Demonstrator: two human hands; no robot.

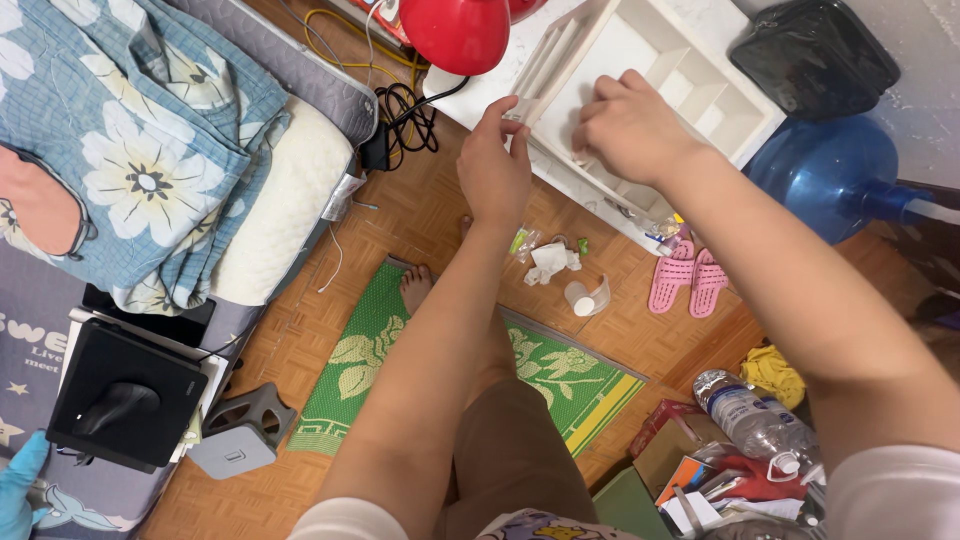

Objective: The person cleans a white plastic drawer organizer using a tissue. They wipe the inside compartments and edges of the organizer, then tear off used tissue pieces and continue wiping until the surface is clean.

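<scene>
Looking straight down at a pretty messy room here. Both hands up on a white divided organizer tray (690,75) sitting on a white tabletop (470,105) at the top of the view. Left hand (493,170) pinching the tray's near corner, thumb and fingertips closed on the rim. Right hand (630,125) reaching into the tray from the near side, fingers curled down against one of the inner dividers; can't really tell if gripping anything small in there or just pressing on the plastic.

Tray tilted relative to the table edge, with several open compartments and a few thin upright slats along its left side. Just left of it, a red lamp shade (455,32) with a tangle of black and yellow cables (405,105) underneath.

Down on the wood floor: green woven mat (450,360) with a bare foot (415,288) on its top edge, crumpled white tissue (552,262) and a clear plastic cup (585,297) lying near each other just past the mat. Pink slippers (688,280) side by side close to the table, big blue water jug (835,172) off to the right, black bag (815,55) above that. Lower right, a clear plastic bottle (750,415) on top of a heap of boxes and papers, yellow cloth (772,372) just beside it.

Left side all bed: blue floral blanket (140,140), plus a computer mouse (118,405) resting on a black pad near the bottom corner.
</scene>
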